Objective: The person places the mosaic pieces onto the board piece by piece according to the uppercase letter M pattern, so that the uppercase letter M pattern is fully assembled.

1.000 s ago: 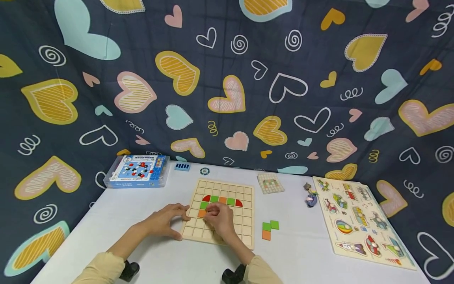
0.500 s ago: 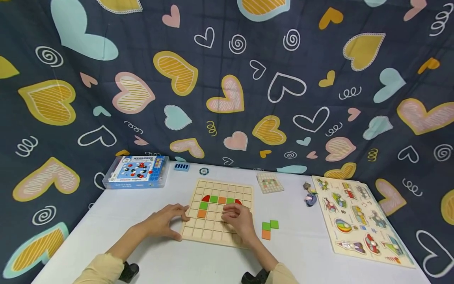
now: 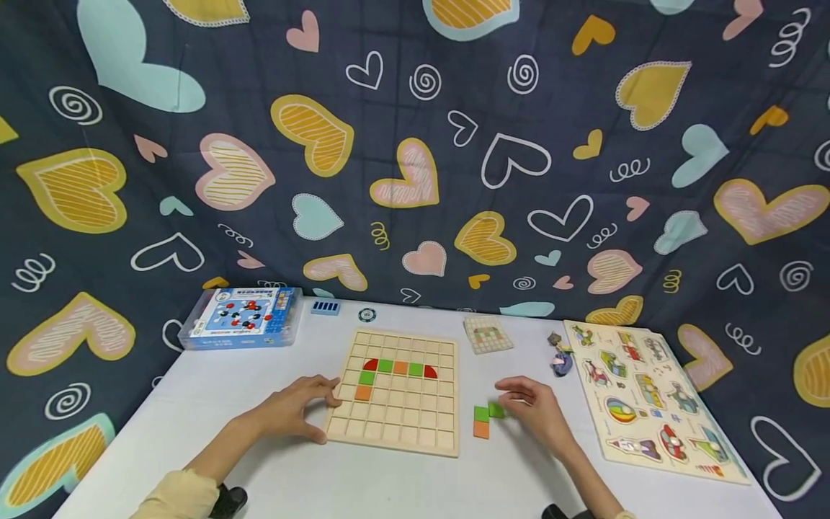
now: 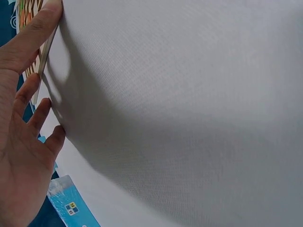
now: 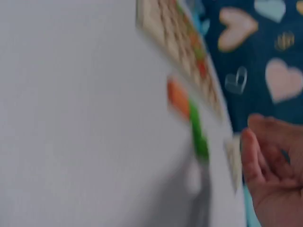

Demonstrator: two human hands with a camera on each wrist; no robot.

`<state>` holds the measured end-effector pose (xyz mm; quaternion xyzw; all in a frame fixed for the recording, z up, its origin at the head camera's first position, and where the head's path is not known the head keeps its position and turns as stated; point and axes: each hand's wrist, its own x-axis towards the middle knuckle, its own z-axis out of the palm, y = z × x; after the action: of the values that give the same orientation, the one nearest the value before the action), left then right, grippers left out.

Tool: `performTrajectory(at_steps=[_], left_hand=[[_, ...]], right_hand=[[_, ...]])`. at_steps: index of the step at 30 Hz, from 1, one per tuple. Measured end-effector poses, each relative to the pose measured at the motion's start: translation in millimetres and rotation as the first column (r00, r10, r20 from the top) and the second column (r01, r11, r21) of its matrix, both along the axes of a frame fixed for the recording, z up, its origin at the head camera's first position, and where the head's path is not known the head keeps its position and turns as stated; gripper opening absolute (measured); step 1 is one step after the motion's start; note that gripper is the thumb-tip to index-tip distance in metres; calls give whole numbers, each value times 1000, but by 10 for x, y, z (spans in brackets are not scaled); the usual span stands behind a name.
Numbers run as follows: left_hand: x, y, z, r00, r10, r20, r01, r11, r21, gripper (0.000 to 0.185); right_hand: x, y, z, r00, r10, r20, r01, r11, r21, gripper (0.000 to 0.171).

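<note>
Wooden and pale, a square grid board (image 3: 397, 393) is seen lying on a white table (image 3: 272, 461), with a short arch of red, green and orange tiles (image 3: 395, 369) already seated in its upper rows. The board's left edge is steadied by the left hand (image 3: 295, 409), fingers nearly straight and pressed against the rim, nothing gripped. Three loose square tiles, two green and one orange (image 3: 486, 419), lie just right of the board; the right hand (image 3: 534, 411) is held at them with fingers loosely curled, fingertips at the far green tile, and a firm grip cannot be confirmed. A clean pinch by the tile's edges seems advisable, so neighbours are not nudged. Open table is left between the board and the wooden vehicle puzzle (image 3: 648, 400) at right.
</note>
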<state>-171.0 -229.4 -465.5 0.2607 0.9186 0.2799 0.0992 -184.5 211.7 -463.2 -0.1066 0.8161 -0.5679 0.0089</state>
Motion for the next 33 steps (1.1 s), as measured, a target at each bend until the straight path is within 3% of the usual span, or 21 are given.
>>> performTrajectory(at_steps=[4, 10, 20, 24, 28, 33], left_hand=[[5, -10, -4, 1000, -6, 10, 5, 1000, 10, 45], [15, -31, -14, 1000, 4, 31, -4, 1000, 10, 45], [28, -13, 13, 999, 33, 43, -33, 999, 5, 47], [18, -8, 6, 998, 42, 53, -43, 999, 3, 47], [1, -8, -11, 998, 37, 43, -37, 999, 5, 45], [-19, -8, -22, 999, 26, 32, -26, 1000, 3, 45]], right_hand=[[22, 256, -144, 1000, 27, 1, -27, 999, 22, 32], [26, 297, -307, 998, 59, -1, -59, 994, 87, 43], [-75, 202, -330, 988, 132, -76, -117, 978, 174, 29], [-57, 181, -315, 996, 69, -60, -60, 987, 149, 28], [-13, 113, -269, 999, -47, -19, 48, 995, 85, 28], [48, -30, -173, 978, -203, 40, 201, 978, 52, 27]])
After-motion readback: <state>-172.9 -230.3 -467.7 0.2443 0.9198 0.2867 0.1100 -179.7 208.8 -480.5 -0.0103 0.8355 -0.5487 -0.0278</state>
